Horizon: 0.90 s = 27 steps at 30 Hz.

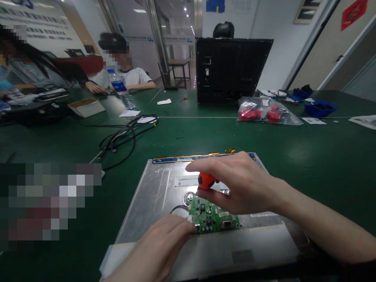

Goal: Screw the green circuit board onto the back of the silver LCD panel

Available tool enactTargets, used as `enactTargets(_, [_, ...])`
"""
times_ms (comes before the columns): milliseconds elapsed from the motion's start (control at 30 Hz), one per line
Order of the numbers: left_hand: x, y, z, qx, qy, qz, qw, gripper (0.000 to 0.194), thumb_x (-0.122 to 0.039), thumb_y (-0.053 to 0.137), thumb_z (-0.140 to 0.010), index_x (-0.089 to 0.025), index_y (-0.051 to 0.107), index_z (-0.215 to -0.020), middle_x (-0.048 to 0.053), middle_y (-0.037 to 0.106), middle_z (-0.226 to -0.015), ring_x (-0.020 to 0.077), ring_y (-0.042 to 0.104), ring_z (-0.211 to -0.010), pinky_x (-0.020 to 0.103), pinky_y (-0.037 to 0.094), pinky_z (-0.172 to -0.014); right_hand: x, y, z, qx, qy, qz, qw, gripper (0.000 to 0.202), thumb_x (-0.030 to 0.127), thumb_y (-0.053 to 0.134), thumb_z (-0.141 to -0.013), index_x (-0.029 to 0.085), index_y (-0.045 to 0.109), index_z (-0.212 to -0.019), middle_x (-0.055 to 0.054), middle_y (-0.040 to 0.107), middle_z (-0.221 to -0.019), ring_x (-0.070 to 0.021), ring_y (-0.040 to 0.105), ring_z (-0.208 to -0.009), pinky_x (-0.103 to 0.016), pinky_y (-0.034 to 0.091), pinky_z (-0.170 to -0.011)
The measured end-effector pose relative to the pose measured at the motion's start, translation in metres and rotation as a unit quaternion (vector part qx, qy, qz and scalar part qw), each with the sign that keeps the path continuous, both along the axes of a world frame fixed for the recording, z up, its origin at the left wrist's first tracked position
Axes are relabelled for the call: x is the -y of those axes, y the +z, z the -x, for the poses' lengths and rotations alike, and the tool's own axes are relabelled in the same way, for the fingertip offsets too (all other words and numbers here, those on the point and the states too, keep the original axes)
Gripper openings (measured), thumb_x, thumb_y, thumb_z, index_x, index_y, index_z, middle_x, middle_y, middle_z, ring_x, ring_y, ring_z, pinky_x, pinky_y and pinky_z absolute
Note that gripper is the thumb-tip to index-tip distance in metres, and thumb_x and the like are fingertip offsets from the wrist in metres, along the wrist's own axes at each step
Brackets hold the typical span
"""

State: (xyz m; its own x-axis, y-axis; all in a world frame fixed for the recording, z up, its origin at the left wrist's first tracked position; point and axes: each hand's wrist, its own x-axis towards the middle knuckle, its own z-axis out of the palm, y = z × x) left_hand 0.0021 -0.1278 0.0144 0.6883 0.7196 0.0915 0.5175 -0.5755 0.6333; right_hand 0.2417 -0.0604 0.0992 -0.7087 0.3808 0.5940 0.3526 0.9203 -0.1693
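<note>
A silver metal panel point(147, 196) lies on the green table, with a blue strip point(173, 159) along its far edge. On the panel sits a green circuit board point(216, 217). My right hand point(237, 182) is closed around an orange and black screwdriver handle point(206, 181) above the board; the tool's shaft and tip are hidden. My left hand point(164, 241) rests at the board's near left corner, fingertips against its edge. Whether it grips the board cannot be made out. A dark cable point(178, 207) runs to the board's left side.
Coiled black cables point(129, 133) lie left beyond the panel. A black monitor point(232, 70) stands at the back, beside a plastic bag with red items point(264, 111). Further left are a water bottle point(120, 88), an open box point(86, 107) and two seated people.
</note>
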Motion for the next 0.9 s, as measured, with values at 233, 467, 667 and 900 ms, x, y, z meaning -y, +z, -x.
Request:
enactTargets(233, [0.001,-0.011,-0.004,0.016,0.028,-0.096,0.995,0.014,-0.018,0.045,-0.096,-0.024,0.057,-0.101,0.001,0.066,-0.087,0.0167,0.063,-0.075,0.024,0.048,-0.065,0.0,0.001,-0.002,-0.005,-0.001,-0.01,1.0,0.031,0.02,0.059,-0.089,0.015,0.049,-0.119,0.002,0.069,-0.09,-0.0099,0.065,-0.081,-0.021,0.045,-0.067])
enactTargets(467, [0.001,-0.019,-0.006,0.02,0.053,-0.179,0.982,0.015,-0.021,0.044,-0.099,-0.022,0.058,-0.096,0.0,0.063,-0.079,0.0153,0.06,-0.067,0.022,0.046,-0.058,-0.002,-0.001,-0.001,0.003,0.003,0.002,1.0,0.031,0.019,0.059,-0.089,0.015,0.05,-0.119,0.003,0.068,-0.09,-0.0095,0.065,-0.083,-0.021,0.043,-0.065])
enactTargets(667, [-0.001,-0.02,-0.008,0.018,0.05,-0.181,0.982,0.017,-0.022,0.043,-0.099,-0.02,0.059,-0.091,0.001,0.063,-0.078,0.0152,0.059,-0.067,0.022,0.046,-0.057,0.0,0.0,0.001,0.014,0.006,0.005,1.0,0.033,0.019,0.061,-0.087,0.015,0.05,-0.118,0.003,0.069,-0.091,-0.0089,0.065,-0.081,-0.02,0.042,-0.063])
enactTargets(900, [0.001,-0.024,-0.005,0.011,0.056,-0.181,0.982,0.017,-0.024,0.046,-0.099,-0.02,0.059,-0.089,0.001,0.062,-0.077,0.0159,0.058,-0.067,0.023,0.045,-0.058,0.002,-0.002,0.002,0.006,0.037,0.029,0.999,0.03,0.019,0.057,-0.09,0.014,0.05,-0.118,0.002,0.069,-0.094,-0.0086,0.064,-0.08,-0.021,0.042,-0.064])
